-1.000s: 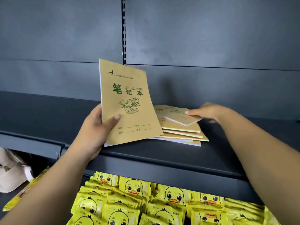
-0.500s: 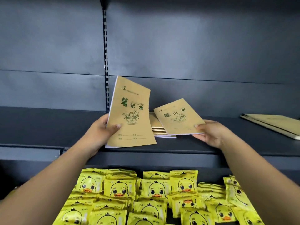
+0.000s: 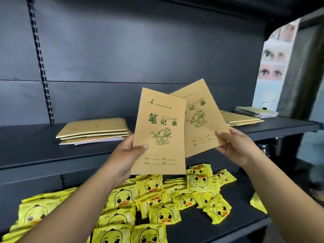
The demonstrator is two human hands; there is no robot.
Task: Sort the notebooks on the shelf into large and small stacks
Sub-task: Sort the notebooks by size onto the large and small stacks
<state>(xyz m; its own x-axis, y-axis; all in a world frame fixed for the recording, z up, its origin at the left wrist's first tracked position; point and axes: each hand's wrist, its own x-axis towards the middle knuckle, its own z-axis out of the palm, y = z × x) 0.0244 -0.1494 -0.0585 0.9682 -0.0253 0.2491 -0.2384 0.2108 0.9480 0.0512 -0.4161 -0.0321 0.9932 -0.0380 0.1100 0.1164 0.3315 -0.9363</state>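
both hands up in front of the dark metal shelf [image 3: 52, 155], each with one kraft-brown notebook held cover-out, clear of the shelf board.

left hand [image 3: 126, 153] grips the large notebook [image 3: 160, 132] at its lower left edge, thumb [image 3: 140, 147] flat across the cover, fingers hidden behind. the book stands close to upright, green printed title and a small cartoon drawing facing the camera.

right hand [image 3: 233, 146] pinches the small notebook [image 3: 201, 120] at its lower right corner, thumb on the cover, other fingers behind it. this book tilts to the right, and its left part lies behind the large notebook's right edge; whether the two covers touch cannot be told.

on the shelf, left of the large notebook: a loose pile of mixed notebooks [image 3: 94, 130], lying flat, edges not squared up, some white page edges showing at the bottom.

on the shelf, right of the large notebook and behind the small one: a flat stack of large notebooks [image 3: 240, 118]. further right along the same board, near the shelf end, a lower stack of small notebooks [image 3: 256, 112].

below the large notebook, on the next shelf down: a spread of yellow duck-print packets [image 3: 157, 199], many overlapping, some blurred at lower left.

past the shelf end on the right, a poster with printed eyes [image 3: 273, 55].
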